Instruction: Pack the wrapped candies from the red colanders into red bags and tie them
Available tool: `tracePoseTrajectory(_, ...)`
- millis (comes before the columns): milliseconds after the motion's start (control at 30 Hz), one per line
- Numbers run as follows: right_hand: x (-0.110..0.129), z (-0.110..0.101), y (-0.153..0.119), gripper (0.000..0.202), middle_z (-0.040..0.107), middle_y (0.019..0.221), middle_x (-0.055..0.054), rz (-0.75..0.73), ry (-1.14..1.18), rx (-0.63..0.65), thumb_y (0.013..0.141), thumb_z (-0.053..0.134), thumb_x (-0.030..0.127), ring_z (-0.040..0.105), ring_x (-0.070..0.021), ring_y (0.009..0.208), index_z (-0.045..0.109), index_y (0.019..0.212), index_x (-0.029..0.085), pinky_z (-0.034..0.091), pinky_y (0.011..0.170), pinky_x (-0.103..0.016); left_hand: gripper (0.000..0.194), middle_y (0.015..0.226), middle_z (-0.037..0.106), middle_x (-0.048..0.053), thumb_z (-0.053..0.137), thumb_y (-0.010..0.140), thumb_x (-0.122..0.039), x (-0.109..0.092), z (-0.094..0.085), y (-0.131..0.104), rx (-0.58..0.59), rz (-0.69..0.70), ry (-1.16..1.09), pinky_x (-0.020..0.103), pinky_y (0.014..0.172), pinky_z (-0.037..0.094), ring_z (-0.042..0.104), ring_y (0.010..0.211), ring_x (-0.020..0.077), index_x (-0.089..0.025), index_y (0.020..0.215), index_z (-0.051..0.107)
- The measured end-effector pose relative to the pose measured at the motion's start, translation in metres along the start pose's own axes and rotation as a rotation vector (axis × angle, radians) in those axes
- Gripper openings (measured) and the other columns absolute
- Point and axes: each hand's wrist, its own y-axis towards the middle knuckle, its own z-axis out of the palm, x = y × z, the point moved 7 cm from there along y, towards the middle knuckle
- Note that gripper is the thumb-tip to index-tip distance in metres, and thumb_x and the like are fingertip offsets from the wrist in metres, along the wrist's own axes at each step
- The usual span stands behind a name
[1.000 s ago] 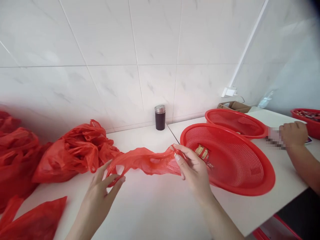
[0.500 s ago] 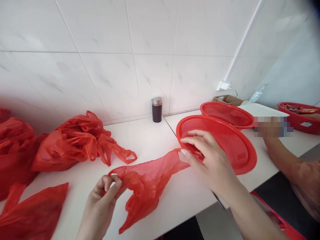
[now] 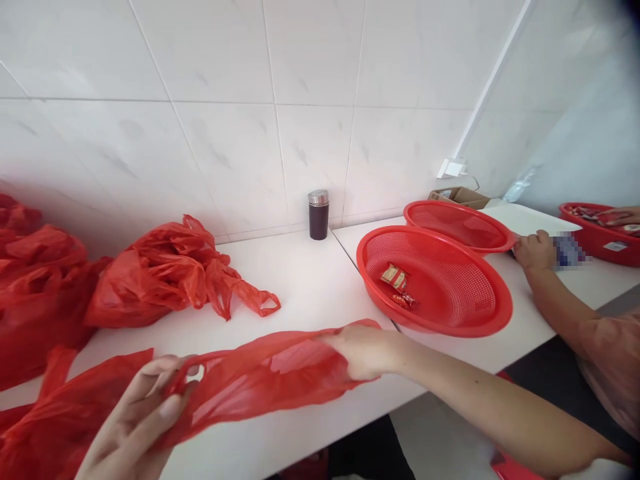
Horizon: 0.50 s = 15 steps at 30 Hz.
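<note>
My left hand (image 3: 133, 417) pinches a handle end of a thin red plastic bag (image 3: 280, 373) between thumb and fingers. The bag is stretched sideways above the white table. Its right end goes round my right hand (image 3: 373, 353), whose fingers are inside the bag and hidden, so their pose does not show. Just behind that hand stands a red mesh basket (image 3: 483, 293). In its bottom lie a tan-wrapped snack packet (image 3: 394, 275) and a small red-wrapped piece (image 3: 404, 301).
Filled red bags (image 3: 145, 280) crowd the left side. A dark tumbler (image 3: 319, 219) stands by the wall. Behind the near basket are a second red basket (image 3: 457, 223) and a cardboard box (image 3: 463, 197). At right, a co-worker's hand (image 3: 535, 250) is near a red basin (image 3: 607, 250).
My right hand has gone from above the basket into the bag. My left hand has moved left and down, pulling the bag taut. The snack pieces now show in the basket.
</note>
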Motion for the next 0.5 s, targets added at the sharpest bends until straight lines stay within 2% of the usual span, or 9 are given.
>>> tracePoseTrajectory(33,-0.005,-0.005,-0.003,0.061,0.070,0.087,-0.005,0.050,-0.036,0.013,0.065,0.062,0.019,0.067,-0.0238,0.066,0.059,0.124,0.031,0.037,0.043,-0.024,0.044,0.116,0.062,0.003,0.081,0.055,-0.043,-0.003,0.001,0.003,0.035,0.087,0.178,0.025,0.067,0.056,0.064,0.098,0.0247,-0.032,0.096,0.067)
tracePoseTrajectory(100,-0.009,-0.013,-0.006,0.043,0.069,0.074,-0.005,0.119,-0.135,0.045,0.065,0.063,0.020,0.066,-0.0256,0.062,0.067,0.108,0.026,0.039,0.045,-0.027,0.045,0.124,0.058,0.004,0.079,0.058,-0.047,-0.006,0.016,0.004,0.108,0.257,0.507,0.028,0.075,0.055,0.062,0.104,0.0263,-0.031,0.098,0.069)
tracePoseTrajectory(167,-0.007,-0.019,-0.007,0.035,0.070,0.076,-0.008,0.135,-0.219,0.021,0.070,0.065,0.025,0.067,-0.0285,0.068,0.068,0.104,0.023,0.042,0.050,-0.030,0.044,0.128,0.056,0.005,0.071,0.066,-0.050,-0.007,0.033,0.002,0.096,0.348,0.721,0.030,0.073,0.053,0.064,0.097,0.0245,-0.032,0.106,0.066)
tracePoseTrajectory(200,-0.005,-0.021,-0.006,0.033,0.071,0.080,-0.009,0.127,-0.242,-0.012,0.073,0.065,0.028,0.068,-0.0296,0.074,0.068,0.106,0.021,0.044,0.053,-0.031,0.043,0.124,0.059,0.005,0.066,0.071,-0.050,-0.005,0.039,0.002,0.068,0.336,0.778,0.030,0.068,0.052,0.065,0.088,0.0229,-0.032,0.109,0.063)
tracePoseTrajectory(267,0.000,-0.021,-0.004,0.029,0.072,0.086,-0.011,0.078,-0.242,-0.113,0.083,0.060,0.032,0.068,-0.0291,0.081,0.068,0.108,0.020,0.045,0.060,-0.032,0.037,0.104,0.069,0.003,0.060,0.077,-0.049,0.000,0.047,0.000,0.045,0.228,0.818,0.029,0.061,0.048,0.064,0.072,0.0206,-0.031,0.109,0.061)
tracePoseTrajectory(367,0.015,-0.013,0.003,0.024,0.072,0.090,-0.010,-0.073,-0.146,-0.274,0.091,0.049,0.025,0.067,-0.0239,0.085,0.069,0.104,0.019,0.045,0.070,-0.031,0.028,0.069,0.068,-0.001,0.062,0.076,-0.049,0.008,0.067,-0.006,0.186,0.056,0.613,0.025,0.055,0.045,0.061,0.061,0.0187,-0.026,0.092,0.064)
tracePoseTrajectory(433,0.030,-0.004,0.007,0.028,0.072,0.095,-0.008,-0.195,-0.036,-0.318,0.093,0.043,0.021,0.066,-0.0211,0.088,0.068,0.107,0.021,0.045,0.074,-0.030,0.029,0.065,0.066,-0.001,0.067,0.073,-0.049,0.016,0.079,-0.013,0.284,-0.071,0.285,0.023,0.052,0.045,0.060,0.059,0.0175,-0.023,0.085,0.064)
tracePoseTrajectory(500,0.041,0.008,0.013,0.031,0.072,0.096,-0.006,-0.272,0.041,-0.251,0.092,0.044,0.024,0.066,-0.0210,0.089,0.064,0.116,0.023,0.046,0.077,-0.031,0.030,0.070,0.068,0.001,0.074,0.069,-0.044,0.030,0.079,-0.016,0.264,-0.227,-0.074,0.024,0.053,0.049,0.063,0.060,0.0179,-0.021,0.086,0.064)
